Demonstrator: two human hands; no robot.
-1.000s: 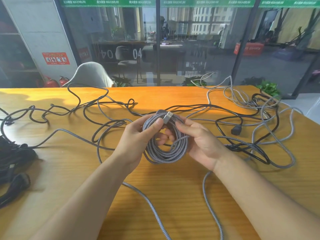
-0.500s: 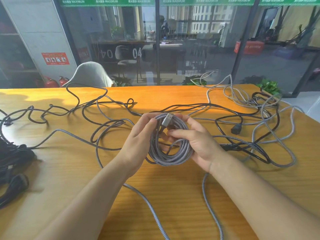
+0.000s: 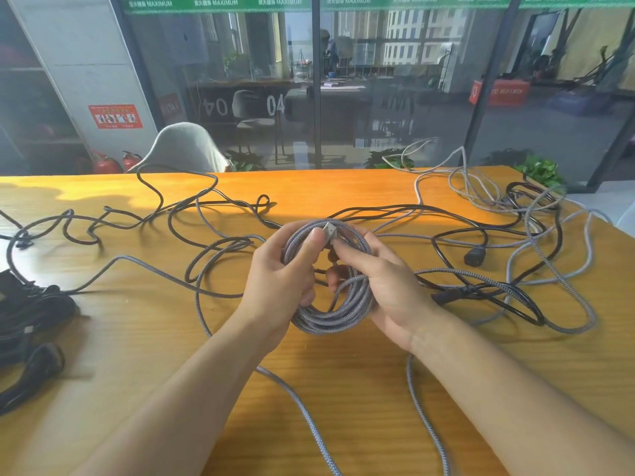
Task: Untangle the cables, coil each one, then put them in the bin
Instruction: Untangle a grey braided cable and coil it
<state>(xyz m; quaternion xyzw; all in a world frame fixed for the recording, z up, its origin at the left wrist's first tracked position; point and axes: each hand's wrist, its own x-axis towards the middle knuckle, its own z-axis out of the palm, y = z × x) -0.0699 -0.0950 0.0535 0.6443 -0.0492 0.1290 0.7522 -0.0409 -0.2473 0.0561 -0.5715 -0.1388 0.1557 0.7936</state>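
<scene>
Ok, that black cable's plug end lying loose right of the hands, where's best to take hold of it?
Pinch the black plug by its blocky body, coming down from above on the right-hand side. It lies flat on the table, apart from the grey coil that both hands hold, and its cord loops away leftward, so that side looks free.

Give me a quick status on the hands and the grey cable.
Left hand and right hand both grip the grey coil. Silver plug at coil top. Loose black cables tangled around; no bin in view.

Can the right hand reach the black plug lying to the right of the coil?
Probably not yet: the right hand grips the grey coil. The black plug lies uncovered nearby, with cables around it.
</scene>
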